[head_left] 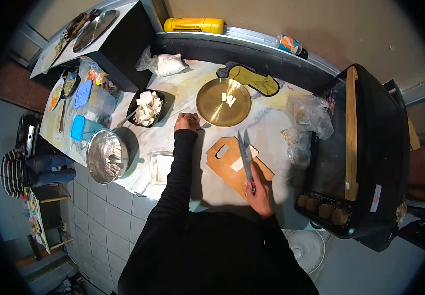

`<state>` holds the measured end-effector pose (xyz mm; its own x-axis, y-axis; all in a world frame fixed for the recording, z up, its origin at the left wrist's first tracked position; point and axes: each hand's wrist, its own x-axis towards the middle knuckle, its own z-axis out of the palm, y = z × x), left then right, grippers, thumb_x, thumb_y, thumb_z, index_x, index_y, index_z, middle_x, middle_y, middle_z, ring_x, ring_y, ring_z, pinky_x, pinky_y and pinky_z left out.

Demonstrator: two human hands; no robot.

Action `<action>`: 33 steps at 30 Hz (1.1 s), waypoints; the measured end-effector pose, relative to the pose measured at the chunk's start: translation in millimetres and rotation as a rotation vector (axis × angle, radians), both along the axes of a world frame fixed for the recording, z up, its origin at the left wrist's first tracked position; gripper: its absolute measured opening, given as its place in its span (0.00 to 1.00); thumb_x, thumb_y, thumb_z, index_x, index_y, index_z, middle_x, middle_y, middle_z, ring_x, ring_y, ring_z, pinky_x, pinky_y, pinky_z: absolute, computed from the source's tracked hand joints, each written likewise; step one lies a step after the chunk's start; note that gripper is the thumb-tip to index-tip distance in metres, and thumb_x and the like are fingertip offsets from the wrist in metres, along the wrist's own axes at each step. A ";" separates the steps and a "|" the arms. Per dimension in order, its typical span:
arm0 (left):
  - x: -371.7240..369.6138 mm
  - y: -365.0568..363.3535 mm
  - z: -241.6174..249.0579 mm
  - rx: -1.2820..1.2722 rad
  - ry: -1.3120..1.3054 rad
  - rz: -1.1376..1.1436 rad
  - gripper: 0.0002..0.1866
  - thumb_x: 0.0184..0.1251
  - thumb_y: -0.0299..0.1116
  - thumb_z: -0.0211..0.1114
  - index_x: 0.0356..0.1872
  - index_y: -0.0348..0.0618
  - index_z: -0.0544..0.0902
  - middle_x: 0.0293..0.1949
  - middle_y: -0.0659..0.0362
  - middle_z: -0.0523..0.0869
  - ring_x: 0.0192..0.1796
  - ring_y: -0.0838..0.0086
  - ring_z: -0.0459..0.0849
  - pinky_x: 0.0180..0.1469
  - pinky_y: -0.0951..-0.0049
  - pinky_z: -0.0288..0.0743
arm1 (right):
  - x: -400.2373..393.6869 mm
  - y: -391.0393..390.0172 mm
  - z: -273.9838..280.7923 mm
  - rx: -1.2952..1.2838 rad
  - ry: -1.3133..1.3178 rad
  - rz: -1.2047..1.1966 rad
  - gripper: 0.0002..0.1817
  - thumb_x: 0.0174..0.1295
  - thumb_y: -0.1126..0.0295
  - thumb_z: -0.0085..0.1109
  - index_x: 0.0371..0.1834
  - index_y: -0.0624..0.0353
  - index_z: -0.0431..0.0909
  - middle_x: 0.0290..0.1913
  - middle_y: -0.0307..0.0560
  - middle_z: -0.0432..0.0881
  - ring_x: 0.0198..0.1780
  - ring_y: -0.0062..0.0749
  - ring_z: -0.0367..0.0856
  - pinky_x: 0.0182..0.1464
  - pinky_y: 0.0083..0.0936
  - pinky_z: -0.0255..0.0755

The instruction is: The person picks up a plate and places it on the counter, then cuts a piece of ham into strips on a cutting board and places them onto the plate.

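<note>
My right hand grips a kitchen knife by its handle, the blade slanting over a wooden cutting board. Beside the blade on the board lie pale flat strips, partly hidden by the knife. My left hand is at the lower left of a round golden plate, its fingers curled in; whatever they may hold is hidden. Several small white pieces lie in the middle of the plate. Left of that hand stands a black bowl of folded white pieces.
A steel bowl and blue-lidded containers stand at the left. A black oven fills the right side, plastic bags next to it. Behind the plate lies a green oven mitt. Another person sits at far left.
</note>
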<state>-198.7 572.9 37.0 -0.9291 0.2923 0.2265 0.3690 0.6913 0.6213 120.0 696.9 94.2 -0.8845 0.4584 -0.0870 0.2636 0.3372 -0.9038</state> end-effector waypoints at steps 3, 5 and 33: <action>5.2 -0.6 6.3 -0.019 -0.068 0.039 0.08 0.53 0.34 0.75 0.32 0.47 0.86 0.32 0.55 0.86 0.37 0.56 0.86 0.41 0.58 0.79 | 0.8 16.8 -0.2 0.029 0.027 -0.053 0.34 0.66 0.79 0.51 0.77 0.50 0.58 0.25 0.51 0.80 0.25 0.30 0.81 0.32 0.28 0.75; 17.0 -3.1 22.6 0.010 -0.098 0.040 0.07 0.54 0.34 0.75 0.32 0.48 0.86 0.29 0.57 0.88 0.34 0.58 0.87 0.39 0.61 0.79 | 2.8 25.6 -3.0 0.037 0.019 -0.040 0.34 0.66 0.79 0.51 0.77 0.50 0.58 0.24 0.51 0.80 0.24 0.31 0.81 0.32 0.29 0.75; 142.4 18.3 37.9 0.280 -0.240 -0.548 0.16 0.60 0.34 0.72 0.48 0.43 0.84 0.36 0.57 0.87 0.38 0.68 0.87 0.42 0.71 0.80 | -1.1 27.2 -14.4 0.053 0.112 -0.167 0.33 0.63 0.78 0.54 0.74 0.54 0.62 0.46 0.63 0.81 0.38 0.50 0.85 0.42 0.38 0.76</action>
<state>-56.3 591.2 74.9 -0.6967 0.6975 0.1676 0.4504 0.2435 0.8590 118.9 724.0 79.8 -0.7988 0.6006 0.0355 0.2188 0.3449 -0.9128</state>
